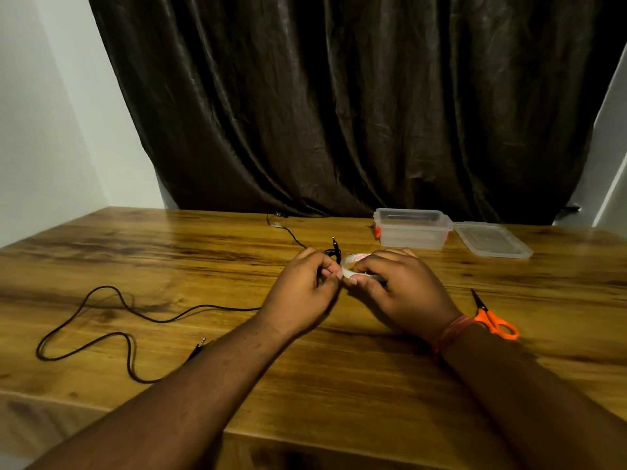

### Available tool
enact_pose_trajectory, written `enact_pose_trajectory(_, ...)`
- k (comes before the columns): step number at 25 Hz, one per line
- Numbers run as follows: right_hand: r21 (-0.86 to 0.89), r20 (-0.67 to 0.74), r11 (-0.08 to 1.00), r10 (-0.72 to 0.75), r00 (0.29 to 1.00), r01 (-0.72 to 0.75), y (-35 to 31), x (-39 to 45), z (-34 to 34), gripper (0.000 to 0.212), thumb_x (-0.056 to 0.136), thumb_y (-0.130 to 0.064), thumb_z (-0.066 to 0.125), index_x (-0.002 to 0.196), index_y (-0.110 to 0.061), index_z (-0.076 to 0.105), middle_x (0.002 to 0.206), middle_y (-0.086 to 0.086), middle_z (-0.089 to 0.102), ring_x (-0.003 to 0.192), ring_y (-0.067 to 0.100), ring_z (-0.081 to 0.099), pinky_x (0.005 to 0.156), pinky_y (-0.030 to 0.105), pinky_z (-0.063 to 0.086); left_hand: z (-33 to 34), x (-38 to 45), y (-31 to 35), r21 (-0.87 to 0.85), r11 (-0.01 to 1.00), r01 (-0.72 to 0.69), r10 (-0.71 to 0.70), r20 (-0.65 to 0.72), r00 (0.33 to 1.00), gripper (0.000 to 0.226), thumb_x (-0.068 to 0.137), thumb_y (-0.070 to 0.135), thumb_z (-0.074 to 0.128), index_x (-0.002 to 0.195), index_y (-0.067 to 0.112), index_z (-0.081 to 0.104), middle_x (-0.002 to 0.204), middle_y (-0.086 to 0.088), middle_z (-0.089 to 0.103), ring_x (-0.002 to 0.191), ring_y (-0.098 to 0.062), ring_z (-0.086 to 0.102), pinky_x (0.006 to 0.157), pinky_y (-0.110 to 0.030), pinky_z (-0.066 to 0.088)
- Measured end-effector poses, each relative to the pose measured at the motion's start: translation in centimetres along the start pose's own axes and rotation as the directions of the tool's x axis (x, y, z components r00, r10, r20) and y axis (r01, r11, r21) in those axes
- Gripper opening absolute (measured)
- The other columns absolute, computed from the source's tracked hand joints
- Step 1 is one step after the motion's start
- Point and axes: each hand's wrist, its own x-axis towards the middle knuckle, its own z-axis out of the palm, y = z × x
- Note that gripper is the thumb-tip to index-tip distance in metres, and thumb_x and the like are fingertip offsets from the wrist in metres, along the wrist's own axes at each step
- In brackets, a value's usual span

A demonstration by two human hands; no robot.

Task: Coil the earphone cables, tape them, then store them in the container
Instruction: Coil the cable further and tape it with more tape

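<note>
At the wooden table, my left hand pinches a small coil of black earphone cable while my right hand grips a white tape roll just beside it. Taping is under way, I judge; next, tape must wrap the coil. The clear plastic container stands open behind my hands; a second black cable lies loose, left of them.

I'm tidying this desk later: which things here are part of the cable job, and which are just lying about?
Part of the job:
- coiled black cable, in left hand
- white tape roll, in right hand
- orange-handled scissors
- clear plastic container and its lid
- loose black cable

Lying about:
- dark brown curtain
</note>
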Motion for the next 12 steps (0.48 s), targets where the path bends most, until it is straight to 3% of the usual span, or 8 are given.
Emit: enact_pose_trajectory(12,0.048,0.044,0.998,0.025,0.999,-0.028,-0.23,0.13,-0.07,0.019,0.094,-0.041,0.057,0.1,-0.027,0.069,0.098,-0.01,0.068,0.093,0.01,0.058,0.079,0.029,0.038,0.18,0.19,-0.2,0.056,0.998,0.038,-0.039,0.016,0.999,0.004,0.091,0.022,0.059,0.087,0.022,0.06,0.091,0.012,0.051,0.082,-0.002,0.049,0.063,-0.009,0.036)
